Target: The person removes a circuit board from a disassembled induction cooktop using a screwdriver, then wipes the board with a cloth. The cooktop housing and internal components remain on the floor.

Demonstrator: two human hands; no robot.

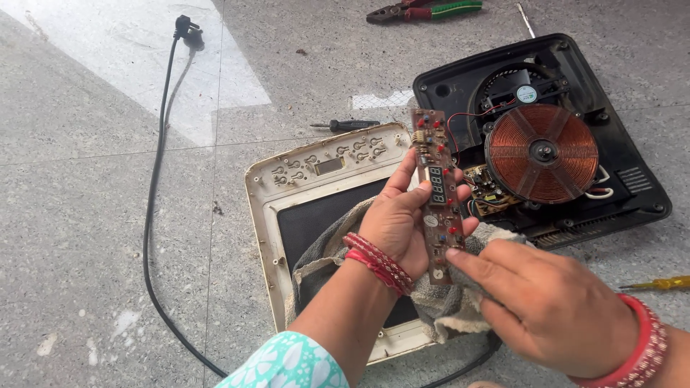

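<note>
Left hand [397, 219] closed around narrow brown circuit board [436, 190], held upright above cream cover panel [287, 179]; right hand [550, 305] grips grey cloth [449, 302], forefinger pressing the board's lower end

Glossy copper coil [542, 153], matt black plastic housing [632, 194], rough grey cloth [445, 305], speckled stone floor [86, 215].
</note>
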